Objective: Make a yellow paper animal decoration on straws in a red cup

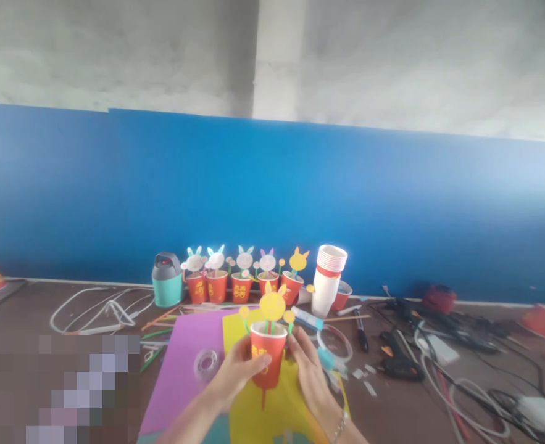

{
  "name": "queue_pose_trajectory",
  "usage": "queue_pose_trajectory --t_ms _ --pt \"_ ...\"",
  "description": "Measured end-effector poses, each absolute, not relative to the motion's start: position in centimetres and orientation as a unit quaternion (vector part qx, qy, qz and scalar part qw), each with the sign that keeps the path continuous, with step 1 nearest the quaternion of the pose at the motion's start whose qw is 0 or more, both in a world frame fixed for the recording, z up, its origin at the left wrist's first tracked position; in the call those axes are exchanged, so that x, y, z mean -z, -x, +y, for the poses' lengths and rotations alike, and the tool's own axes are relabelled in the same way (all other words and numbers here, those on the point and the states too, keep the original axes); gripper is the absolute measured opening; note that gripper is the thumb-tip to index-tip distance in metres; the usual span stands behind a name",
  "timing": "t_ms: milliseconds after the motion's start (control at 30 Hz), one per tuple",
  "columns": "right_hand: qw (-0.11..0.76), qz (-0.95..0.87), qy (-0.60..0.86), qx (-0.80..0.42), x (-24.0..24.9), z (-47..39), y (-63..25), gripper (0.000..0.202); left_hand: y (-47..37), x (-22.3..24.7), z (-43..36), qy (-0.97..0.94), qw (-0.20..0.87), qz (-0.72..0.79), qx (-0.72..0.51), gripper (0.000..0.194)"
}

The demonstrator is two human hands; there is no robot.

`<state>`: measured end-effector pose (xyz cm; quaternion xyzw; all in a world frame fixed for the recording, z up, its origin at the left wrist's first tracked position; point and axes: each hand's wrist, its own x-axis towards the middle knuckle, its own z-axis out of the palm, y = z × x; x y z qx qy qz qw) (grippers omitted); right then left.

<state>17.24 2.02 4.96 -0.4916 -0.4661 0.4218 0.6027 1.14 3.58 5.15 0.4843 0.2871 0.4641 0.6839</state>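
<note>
A red paper cup with yellow characters is held upright over the yellow sheet. Out of its top rises a yellow paper rabbit face, with a small yellow disc on a green stem at either side. My left hand grips the cup from the left, thumb across its front. On the right side, my right hand has its fingers together at the cup's edge, near the right green stem. Left of the cup, a tape roll lies on the purple sheet.
Several red cups with rabbit faces line the blue partition. Beside them stand a white cup stack and a teal container. A black glue gun, a marker and tangled cables are at right.
</note>
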Motion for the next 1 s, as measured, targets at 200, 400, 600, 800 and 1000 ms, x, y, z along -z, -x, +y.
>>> queue_pose_trajectory --t_ms 200,400,600,800,1000 --pt "0.585 -0.468 0.515 -0.417 -5.1 2.0 -17.0 0.038 -1.2 -4.9 3.6 -0.468 0.691 0.274 -0.478 0.052" --pt "0.528 -0.537 0.514 -0.412 -4.6 2.1 -16.8 0.047 -1.0 -4.2 4.1 -0.397 0.667 0.309 -0.550 0.045" --pt "0.381 -0.625 0.524 -0.435 -2.8 2.9 -16.0 0.034 -0.5 -4.1 4.8 -0.400 0.631 0.347 -0.567 0.042" --pt "0.325 -0.617 0.535 -0.477 -2.4 2.9 -16.0 0.022 -0.2 -4.4 5.1 -0.403 0.615 0.345 -0.583 0.041" --pt "0.337 -0.601 0.525 -0.500 -2.6 2.9 -16.0 0.027 -0.3 -4.5 4.9 -0.413 0.608 0.352 -0.580 0.042"
